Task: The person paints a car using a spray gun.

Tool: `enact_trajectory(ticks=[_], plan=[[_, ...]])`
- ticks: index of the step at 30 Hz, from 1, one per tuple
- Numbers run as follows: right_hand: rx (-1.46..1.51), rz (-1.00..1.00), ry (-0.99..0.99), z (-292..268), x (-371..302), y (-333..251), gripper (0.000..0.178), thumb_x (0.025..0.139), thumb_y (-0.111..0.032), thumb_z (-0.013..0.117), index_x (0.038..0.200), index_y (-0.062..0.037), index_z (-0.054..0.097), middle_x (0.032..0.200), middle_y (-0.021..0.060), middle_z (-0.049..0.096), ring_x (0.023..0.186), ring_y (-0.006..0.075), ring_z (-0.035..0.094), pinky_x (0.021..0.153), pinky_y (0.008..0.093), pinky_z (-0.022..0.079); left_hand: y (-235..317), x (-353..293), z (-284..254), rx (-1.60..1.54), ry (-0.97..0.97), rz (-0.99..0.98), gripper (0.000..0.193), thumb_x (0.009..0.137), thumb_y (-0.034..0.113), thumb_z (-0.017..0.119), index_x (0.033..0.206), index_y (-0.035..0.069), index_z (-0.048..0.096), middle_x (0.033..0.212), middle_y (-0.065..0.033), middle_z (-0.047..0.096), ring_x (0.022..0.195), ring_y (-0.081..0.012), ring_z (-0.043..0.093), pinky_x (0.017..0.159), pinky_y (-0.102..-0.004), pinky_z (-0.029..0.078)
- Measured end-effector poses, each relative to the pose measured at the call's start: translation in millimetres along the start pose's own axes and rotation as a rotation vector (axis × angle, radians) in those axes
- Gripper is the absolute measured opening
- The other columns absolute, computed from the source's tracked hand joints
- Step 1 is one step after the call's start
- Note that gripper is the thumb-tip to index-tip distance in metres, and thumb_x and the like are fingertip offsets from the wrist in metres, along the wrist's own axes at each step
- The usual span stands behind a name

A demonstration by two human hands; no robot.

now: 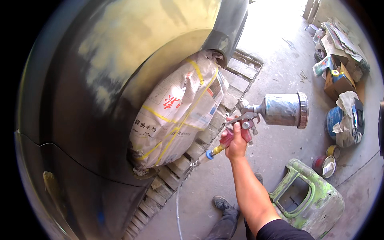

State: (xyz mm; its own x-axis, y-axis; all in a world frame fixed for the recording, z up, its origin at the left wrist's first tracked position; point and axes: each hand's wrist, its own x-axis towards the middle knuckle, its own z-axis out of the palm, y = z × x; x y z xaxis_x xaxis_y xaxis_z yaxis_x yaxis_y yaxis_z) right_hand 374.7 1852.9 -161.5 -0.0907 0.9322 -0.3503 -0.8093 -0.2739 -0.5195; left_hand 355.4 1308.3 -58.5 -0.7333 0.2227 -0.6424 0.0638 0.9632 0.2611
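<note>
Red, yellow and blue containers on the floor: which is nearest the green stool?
The red can, beside the stool; the yellow can and blue tub are farther away.

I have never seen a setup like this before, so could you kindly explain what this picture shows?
There is no robot here: someone works with bare hands, and this one picture comes from a wide fisheye camera worn on the head, looking down, so straight edges bend.

The right hand has its grip closed around the red handle of a spray gun. A metal cup is attached to it, and a hose trails below. The left hand is out of view.

On the left is a dark vehicle body; in its wheel arch sits a bulky shape covered with printed sheeting and yellow bands. On the floor to the right are a worn green stool, cans and a cardboard box.
</note>
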Motion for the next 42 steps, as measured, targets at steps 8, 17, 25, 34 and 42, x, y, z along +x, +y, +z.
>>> enact_trajectory(ticks=[8,17,25,34,42], plan=[[-0.101,-0.073,-0.203,27,7,5,0.029,0.092,-0.025,0.055,0.115,-0.0076,0.051,0.097,0.0102,0.063,0.062,0.0136,0.057,0.049,0.0243,0.044,-6,7,11,0.071,-0.030,0.003,0.037,0.086,0.029,0.061,0.102,-0.003,0.053,0.088,-0.0234,0.061,0.079,-0.0345,0.059,0.069,-0.0423,0.046],[-0.188,-0.036,0.269,-3,75,8,0.018,0.089,-0.026,0.061,0.093,-0.0094,0.055,0.080,0.0010,0.056,0.053,0.0098,0.053,0.045,0.0235,0.045,52,12,14,-0.080,0.030,-0.020,0.036,0.088,0.029,0.059,0.101,-0.004,0.053,0.085,-0.0238,0.060,0.076,-0.0335,0.057,0.067,-0.0427,0.045],[-0.234,0.015,0.148,-16,66,-1,0.025,0.090,-0.028,0.059,0.106,-0.0084,0.059,0.073,-0.0016,0.056,0.055,0.0076,0.056,0.044,0.0231,0.042,51,9,16,0.040,-0.038,-0.066,0.038,0.089,0.032,0.057,0.101,-0.004,0.053,0.086,-0.0254,0.059,0.079,-0.0354,0.058,0.068,-0.0434,0.045],[-0.361,-0.012,0.264,-26,115,-10,0.023,0.089,-0.031,0.060,0.093,-0.0091,0.056,0.070,-0.0004,0.055,0.050,0.0088,0.053,0.040,0.0245,0.041,58,10,29,0.088,-0.148,-0.079,0.033,0.089,0.030,0.056,0.100,-0.001,0.054,0.083,-0.0236,0.059,0.076,-0.0328,0.057,0.067,-0.0425,0.045],[-0.448,0.139,0.423,-60,114,-17,0.023,0.086,-0.032,0.064,0.092,-0.0107,0.057,0.062,0.0009,0.055,0.048,0.0120,0.054,0.038,0.0264,0.040,24,8,25,0.097,-0.077,-0.009,0.032,0.089,0.029,0.055,0.098,-0.002,0.055,0.084,-0.0231,0.058,0.078,-0.0339,0.057,0.068,-0.0417,0.045]])
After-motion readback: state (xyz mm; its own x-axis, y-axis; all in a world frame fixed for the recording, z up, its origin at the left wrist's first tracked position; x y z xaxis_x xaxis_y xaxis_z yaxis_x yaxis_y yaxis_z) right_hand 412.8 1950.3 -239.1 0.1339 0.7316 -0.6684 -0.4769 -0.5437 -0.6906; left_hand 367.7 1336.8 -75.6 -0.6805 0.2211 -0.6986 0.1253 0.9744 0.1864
